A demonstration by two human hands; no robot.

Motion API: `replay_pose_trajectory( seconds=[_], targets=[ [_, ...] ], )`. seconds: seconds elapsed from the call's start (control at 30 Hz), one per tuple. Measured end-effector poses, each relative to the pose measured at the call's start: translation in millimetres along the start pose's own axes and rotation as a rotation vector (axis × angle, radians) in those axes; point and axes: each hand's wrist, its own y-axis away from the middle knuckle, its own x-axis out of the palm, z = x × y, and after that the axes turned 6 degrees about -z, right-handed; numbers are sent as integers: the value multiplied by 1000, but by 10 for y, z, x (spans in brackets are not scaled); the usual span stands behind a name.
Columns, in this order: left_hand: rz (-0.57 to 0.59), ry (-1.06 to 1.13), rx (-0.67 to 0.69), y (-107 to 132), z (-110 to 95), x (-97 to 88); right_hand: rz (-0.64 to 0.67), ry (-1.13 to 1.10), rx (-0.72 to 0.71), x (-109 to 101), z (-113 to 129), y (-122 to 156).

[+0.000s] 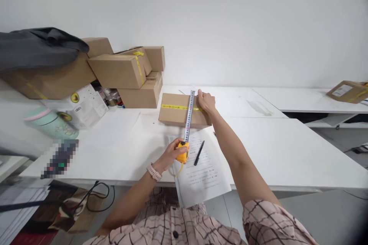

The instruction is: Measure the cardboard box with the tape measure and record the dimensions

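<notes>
My left hand (pixel 172 152) is wrapped round the yellow case of a tape measure (pixel 183 152), just in front of a cardboard box. The metal blade (pixel 188 120) is pulled out and runs away from me across the top of the cardboard box (pixel 174 114), which has yellow printed tape along it. At the box's far right corner is my right hand (pixel 206 101), fingers curled over the edge beside the blade's end; its underside is hidden. Below the tape measure lie printed sheets (pixel 211 178) with a black pen (pixel 199 154) on them.
Stacked cardboard boxes (pixel 117 71) and a dark grey bag (pixel 37 51) fill the left back. A mint bottle (pixel 53 122) and a blurred-out dark object (pixel 59 159) are at the left. Another taped box (pixel 346 91) sits far right. The sheets overhang the white table's (pixel 276 153) front edge.
</notes>
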Motion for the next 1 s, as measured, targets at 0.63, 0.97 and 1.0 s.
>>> replay_pose_trajectory(
  seconds=[0.63,0.97,1.0],
  targets=[
    [-19,23,43,8,354,133,-82,78,90,157,97,-111],
    [-28,50,42,-2,446,145,-95,53,83,169,62,-118],
    [-32,71,43,19,475,131,-78,37,90,152,54,-121]
  ],
)
